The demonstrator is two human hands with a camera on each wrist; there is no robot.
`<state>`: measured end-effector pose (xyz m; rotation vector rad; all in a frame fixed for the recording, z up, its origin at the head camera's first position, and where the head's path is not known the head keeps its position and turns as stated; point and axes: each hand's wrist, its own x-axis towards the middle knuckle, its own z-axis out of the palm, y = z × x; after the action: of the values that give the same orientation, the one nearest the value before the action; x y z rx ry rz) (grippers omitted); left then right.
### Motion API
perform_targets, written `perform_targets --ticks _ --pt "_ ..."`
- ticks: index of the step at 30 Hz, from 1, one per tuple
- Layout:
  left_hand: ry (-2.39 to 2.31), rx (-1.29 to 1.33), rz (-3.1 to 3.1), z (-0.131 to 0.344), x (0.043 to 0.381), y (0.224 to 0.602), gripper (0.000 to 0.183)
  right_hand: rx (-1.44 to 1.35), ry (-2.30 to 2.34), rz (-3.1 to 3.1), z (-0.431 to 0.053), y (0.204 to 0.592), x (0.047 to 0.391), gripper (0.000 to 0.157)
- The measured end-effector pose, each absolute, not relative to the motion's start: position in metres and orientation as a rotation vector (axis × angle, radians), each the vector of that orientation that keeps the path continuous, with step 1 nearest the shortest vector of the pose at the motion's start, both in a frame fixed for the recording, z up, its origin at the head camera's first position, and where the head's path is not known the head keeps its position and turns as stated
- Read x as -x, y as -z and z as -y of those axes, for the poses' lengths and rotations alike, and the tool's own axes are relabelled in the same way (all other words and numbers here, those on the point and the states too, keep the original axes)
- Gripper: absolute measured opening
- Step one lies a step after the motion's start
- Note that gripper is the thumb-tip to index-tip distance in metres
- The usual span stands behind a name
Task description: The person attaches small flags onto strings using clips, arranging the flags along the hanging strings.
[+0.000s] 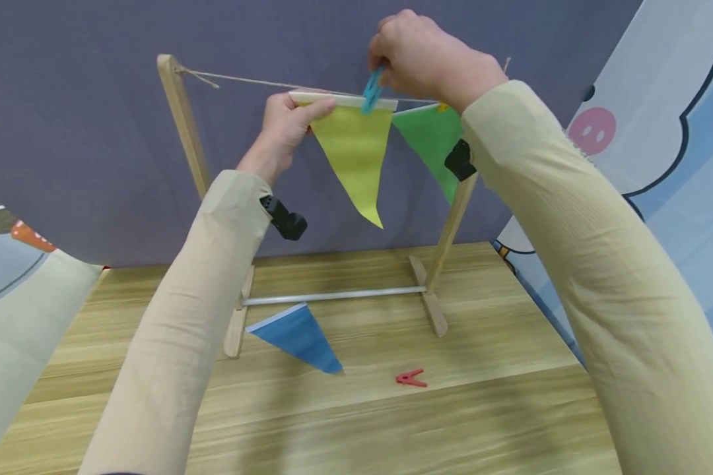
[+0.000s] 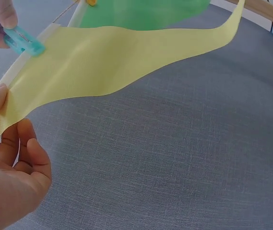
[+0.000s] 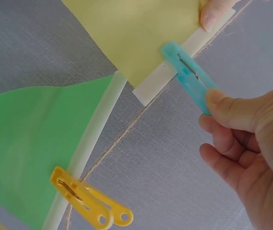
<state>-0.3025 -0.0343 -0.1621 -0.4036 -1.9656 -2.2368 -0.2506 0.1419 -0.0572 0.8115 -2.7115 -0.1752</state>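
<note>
A yellow triangular pennant hangs point down at a twine line, its white top edge along the string. My left hand pinches that edge near its left corner, thumb in front. Above the pennant, my right hand pinches the handle end of a light blue clothespin between thumb and fingers. The clothespin's other end lies over the white edge, right of the middle. To the right a green pennant hangs on the line, held by a yellow clothespin.
A wooden frame with two posts carries the twine, its white crossbar low near the table. In front lie a blue pennant and a red clothespin. A grey-blue cloth backdrop stands close behind.
</note>
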Motion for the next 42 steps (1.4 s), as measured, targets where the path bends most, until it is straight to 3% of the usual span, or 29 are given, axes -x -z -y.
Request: perform_targets --ticks 14,22,26,33,42 --pt "2.253 0.402 1.944 0.035 0.302 0.163 0.015 -0.836 0.115 2.705 -0.145 0.062 0.253 0.031" --pt "2.245 0.365 1.964 0.036 0.303 0.165 0.004 -0.727 -0.254 2.729 -0.153 0.075 0.258 0.038" --pt "2.229 0.359 2.012 0.035 0.303 0.166 0.008 -0.720 -0.371 2.723 -0.156 0.081 0.260 0.035" --pt "2.209 0.350 2.056 0.035 0.301 0.167 0.023 -0.810 -0.298 2.691 -0.150 0.080 0.261 0.030" --pt "2.237 0.384 2.030 0.035 0.303 0.173 0.014 -0.757 -0.276 2.697 -0.149 0.086 0.262 0.034"
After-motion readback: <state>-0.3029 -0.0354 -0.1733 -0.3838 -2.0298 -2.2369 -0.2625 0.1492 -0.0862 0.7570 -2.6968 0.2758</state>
